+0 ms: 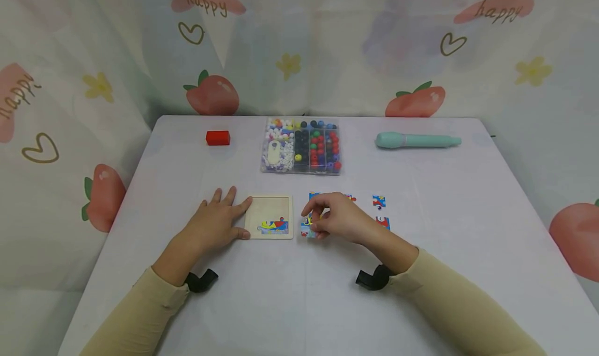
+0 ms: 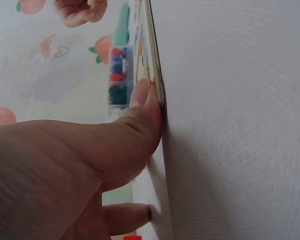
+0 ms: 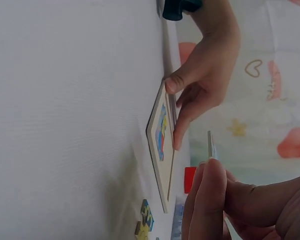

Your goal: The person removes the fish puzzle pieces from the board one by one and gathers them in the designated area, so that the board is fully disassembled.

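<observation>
A square wooden puzzle tray (image 1: pixel 269 208) lies on the table, with a few joined puzzle pieces (image 1: pixel 275 227) in its lower right part. My left hand (image 1: pixel 214 221) is spread at the tray's left side. Its thumb touches the lower left corner and its index finger the upper left corner. To the right of the tray, my right hand (image 1: pixel 343 218) is raised over loose puzzle pieces (image 1: pixel 308 231) and partly covers them. The right wrist view shows that hand pinching a thin puzzle piece (image 3: pixel 210 145), seen edge-on, so its picture is hidden.
Two loose pieces (image 1: pixel 379 201) lie right of my right hand. Behind the tray stands a clear compartment box of beads (image 1: pixel 301 146). A red block (image 1: pixel 218 138) is at the back left and a mint-green pen-like object (image 1: pixel 418 141) at the back right.
</observation>
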A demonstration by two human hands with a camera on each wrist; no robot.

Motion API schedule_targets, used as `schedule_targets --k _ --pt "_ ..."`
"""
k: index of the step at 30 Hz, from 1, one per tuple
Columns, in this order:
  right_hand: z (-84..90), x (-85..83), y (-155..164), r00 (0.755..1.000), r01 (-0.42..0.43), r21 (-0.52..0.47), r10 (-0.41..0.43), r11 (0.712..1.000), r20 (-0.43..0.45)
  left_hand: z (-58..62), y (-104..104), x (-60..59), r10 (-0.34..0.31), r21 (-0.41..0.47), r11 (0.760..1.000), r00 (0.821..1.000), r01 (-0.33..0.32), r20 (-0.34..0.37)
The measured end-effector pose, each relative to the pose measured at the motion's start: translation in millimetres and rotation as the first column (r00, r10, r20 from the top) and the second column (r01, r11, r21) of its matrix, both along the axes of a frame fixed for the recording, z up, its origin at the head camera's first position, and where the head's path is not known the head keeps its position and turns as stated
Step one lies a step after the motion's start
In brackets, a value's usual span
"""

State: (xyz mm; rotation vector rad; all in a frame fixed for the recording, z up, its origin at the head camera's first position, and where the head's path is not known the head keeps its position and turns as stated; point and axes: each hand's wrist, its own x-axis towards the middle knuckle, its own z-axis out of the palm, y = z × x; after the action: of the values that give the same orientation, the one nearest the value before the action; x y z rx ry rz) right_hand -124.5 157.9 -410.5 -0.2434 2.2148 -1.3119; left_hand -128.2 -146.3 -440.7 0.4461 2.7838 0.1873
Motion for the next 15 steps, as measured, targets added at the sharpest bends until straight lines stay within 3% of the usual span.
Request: schedule_targets --k 15 --pt "-13.3 16.5 10.6 0.999 0.047 0.084 -0.048 0.995 0.009 4.4 2.0 1.7 0.007 -0.004 1.0 1.0 -0.007 0.014"
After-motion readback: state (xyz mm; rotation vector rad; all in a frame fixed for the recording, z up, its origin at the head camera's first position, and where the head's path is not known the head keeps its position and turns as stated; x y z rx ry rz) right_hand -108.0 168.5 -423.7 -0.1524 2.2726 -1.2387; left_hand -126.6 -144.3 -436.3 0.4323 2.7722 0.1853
